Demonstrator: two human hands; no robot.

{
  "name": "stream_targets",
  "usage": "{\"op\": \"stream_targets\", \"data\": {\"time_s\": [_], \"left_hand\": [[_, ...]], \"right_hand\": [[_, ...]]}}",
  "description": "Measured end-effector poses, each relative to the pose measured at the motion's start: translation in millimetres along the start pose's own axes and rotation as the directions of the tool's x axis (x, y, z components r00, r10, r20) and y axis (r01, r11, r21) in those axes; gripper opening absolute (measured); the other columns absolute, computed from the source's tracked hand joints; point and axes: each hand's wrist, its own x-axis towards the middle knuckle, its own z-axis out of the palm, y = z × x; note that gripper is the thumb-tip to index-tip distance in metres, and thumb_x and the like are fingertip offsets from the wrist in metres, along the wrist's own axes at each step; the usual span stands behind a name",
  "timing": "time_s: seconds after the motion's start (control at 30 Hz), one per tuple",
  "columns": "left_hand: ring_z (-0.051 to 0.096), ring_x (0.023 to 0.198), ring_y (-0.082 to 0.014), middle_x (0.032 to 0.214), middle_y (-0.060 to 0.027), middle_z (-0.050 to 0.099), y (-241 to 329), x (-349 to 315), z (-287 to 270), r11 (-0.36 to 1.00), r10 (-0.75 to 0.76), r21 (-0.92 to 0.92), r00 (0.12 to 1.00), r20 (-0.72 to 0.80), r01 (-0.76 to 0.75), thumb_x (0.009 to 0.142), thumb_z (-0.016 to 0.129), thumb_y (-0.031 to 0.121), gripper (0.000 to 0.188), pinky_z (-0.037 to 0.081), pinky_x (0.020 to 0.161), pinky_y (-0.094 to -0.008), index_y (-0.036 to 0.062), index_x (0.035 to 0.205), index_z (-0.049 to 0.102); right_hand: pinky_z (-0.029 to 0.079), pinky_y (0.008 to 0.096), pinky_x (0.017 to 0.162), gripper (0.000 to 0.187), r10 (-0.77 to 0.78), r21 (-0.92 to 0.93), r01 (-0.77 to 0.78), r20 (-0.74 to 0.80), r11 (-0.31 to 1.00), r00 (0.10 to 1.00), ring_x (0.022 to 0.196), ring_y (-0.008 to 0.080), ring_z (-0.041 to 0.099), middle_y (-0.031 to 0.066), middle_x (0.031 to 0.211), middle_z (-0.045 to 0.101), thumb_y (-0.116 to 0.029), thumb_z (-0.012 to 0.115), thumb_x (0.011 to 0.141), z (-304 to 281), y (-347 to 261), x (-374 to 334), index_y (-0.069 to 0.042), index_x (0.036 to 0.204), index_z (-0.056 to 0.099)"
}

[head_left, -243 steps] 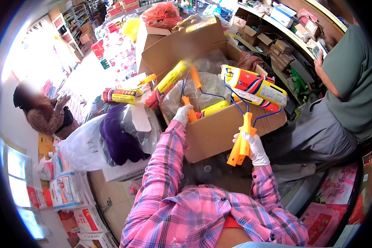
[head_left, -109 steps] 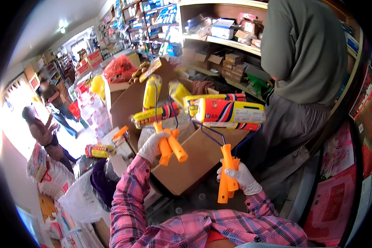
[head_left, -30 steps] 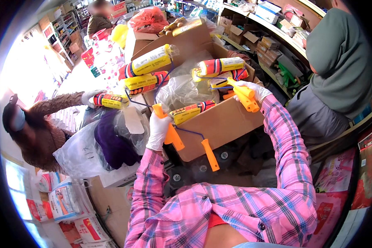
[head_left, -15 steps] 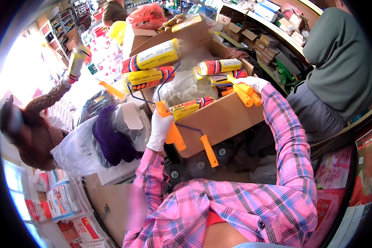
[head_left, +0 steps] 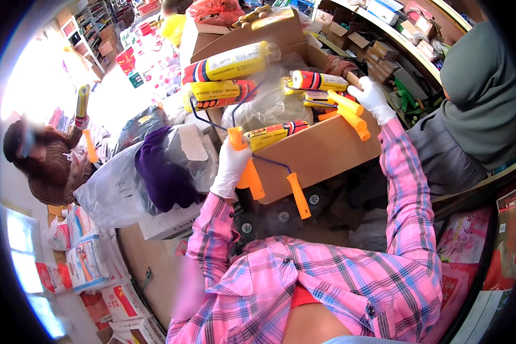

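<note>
My left hand (head_left: 232,167), in a white glove, is closed around the orange handles of two paint rollers. Their blue wire frames lead up to wrapped yellow roller sleeves, one (head_left: 230,62) above the other (head_left: 221,94), at the left side of a cardboard box (head_left: 321,159). My right hand (head_left: 374,98), also gloved in white, is at the box's right edge with its fingers apart. Just beside it, more paint rollers (head_left: 321,80) lie in the box, orange handles (head_left: 352,117) over the rim. Another roller (head_left: 275,135) lies at the near edge, its handle (head_left: 298,196) hanging outside.
Left of the box lies a plastic-wrapped bundle with a dark purple cloth (head_left: 163,172). A person in brown (head_left: 49,166) holds a roller (head_left: 82,102) at far left. Someone in a grey-green hooded top (head_left: 479,97) is at right, by shelves of small boxes (head_left: 378,57).
My right hand has come off the orange handles and shifted up to the box's edge. My left hand keeps its grip. The person at left has drawn their roller back.
</note>
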Motion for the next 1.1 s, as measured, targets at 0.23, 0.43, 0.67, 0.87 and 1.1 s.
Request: {"op": "stream_targets", "data": {"time_s": [0.23, 0.43, 0.67, 0.87, 1.1], "left_hand": [[0.057, 0.072, -0.0142, 0.083, -0.0042, 0.055, -11.8, -7.3, -3.2, 0.998, 0.037, -0.047, 0.998, -0.044, -0.039, 0.070, 0.062, -0.004, 0.027, 0.050, 0.063, -0.0286, 0.0030, 0.094, 0.052], [0.059, 0.068, -0.0157, 0.084, -0.0051, 0.055, -25.1, -7.8, -5.1, 0.999, 0.040, 0.003, 0.999, -0.026, -0.040, 0.071, 0.064, -0.004, 0.028, 0.051, 0.061, -0.0299, 0.0029, 0.096, 0.052], [0.060, 0.072, -0.0160, 0.089, -0.0058, 0.056, -11.4, -19.3, -9.6, 0.990, 0.034, -0.135, 0.999, -0.009, -0.035, 0.073, 0.065, -0.003, 0.028, 0.053, 0.064, -0.0313, 0.0026, 0.097, 0.052], [0.065, 0.088, -0.0261, 0.103, -0.0105, 0.057, 7.0, -21.0, -11.8, 0.802, -0.011, -0.587, 0.985, 0.172, 0.112, 0.076, 0.064, -0.002, 0.035, 0.057, 0.076, -0.0396, 0.0010, 0.108, 0.050], [0.064, 0.096, -0.0313, 0.104, -0.0126, 0.060, -36.7, -11.8, 25.0, 0.633, -0.133, -0.660, 0.896, 0.423, 0.405, 0.077, 0.064, -0.001, 0.039, 0.055, 0.081, -0.0434, -0.0008, 0.114, 0.052]], "right_hand": [[0.049, 0.0412, 0.067, 0.038, -0.322, 0.355, 0.229, 0.230, 0.906, 0.918, 0.075, 0.0332, 0.062, 0.0166, 0.082, 0.062, -0.038, 0.068, 0.082, 81.2, -88.1, -166.7, -0.003, 0.093, 0.058], [0.048, 0.0452, 0.086, 0.085, 0.098, 0.379, -0.273, 0.421, 0.884, 0.902, 0.101, 0.0446, 0.059, 0.0298, 0.111, 0.059, -0.034, 0.074, 0.074, 252.1, -25.9, -266.8, 0.006, 0.136, 0.032], [0.051, 0.0337, 0.057, 0.032, 0.042, 0.792, -0.403, 0.433, 0.458, 0.900, 0.065, 0.0199, 0.060, 0.0092, 0.078, 0.058, -0.010, 0.057, 0.083, 201.8, -53.1, -242.7, -0.001, 0.112, 0.047], [0.049, 0.0273, 0.053, 0.032, -0.044, 0.935, -0.354, 0.354, 0.012, 0.934, 0.058, 0.0136, 0.053, 0.0068, 0.076, 0.054, -0.004, 0.050, 0.085, 137.4, -75.5, -218.5, -0.001, 0.116, 0.047], [0.048, 0.0254, 0.054, 0.033, -0.031, 0.973, -0.093, 0.101, 0.211, 0.994, 0.059, 0.0122, 0.054, 0.0061, 0.079, 0.054, -0.001, 0.051, 0.088, 119.5, -83.4, -209.9, -0.001, 0.120, 0.044]]}}
